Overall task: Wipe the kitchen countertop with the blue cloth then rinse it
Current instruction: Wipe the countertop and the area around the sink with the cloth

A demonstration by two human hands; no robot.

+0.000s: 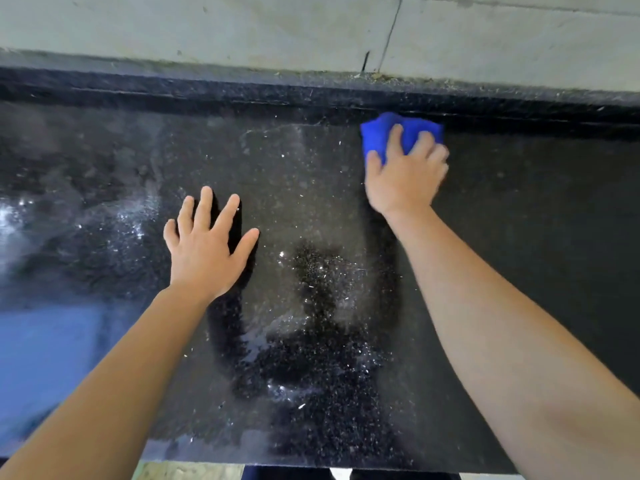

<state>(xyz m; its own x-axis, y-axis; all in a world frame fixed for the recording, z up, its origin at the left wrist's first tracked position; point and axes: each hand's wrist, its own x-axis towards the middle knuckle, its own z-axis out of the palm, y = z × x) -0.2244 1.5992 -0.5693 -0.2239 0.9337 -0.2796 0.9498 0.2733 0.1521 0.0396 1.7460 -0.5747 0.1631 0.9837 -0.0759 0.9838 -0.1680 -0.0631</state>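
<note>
A bunched blue cloth [381, 131] lies on the black speckled countertop [311, 202], close to its raised back lip and right of centre. My right hand [405, 174] is on top of the cloth, fingers curled over it and gripping it against the stone. My left hand [207, 244] lies flat on the countertop at centre left, fingers spread and straight, holding nothing. Pale dusty smears and specks cover the middle of the surface. The stretch to the right of the cloth looks darker and more even.
A pale tiled wall [242, 26] rises behind the counter's back lip [207, 91]. The counter's front edge [277, 467] runs along the bottom of the view. A bright reflection [41, 344] sits on the left part of the surface.
</note>
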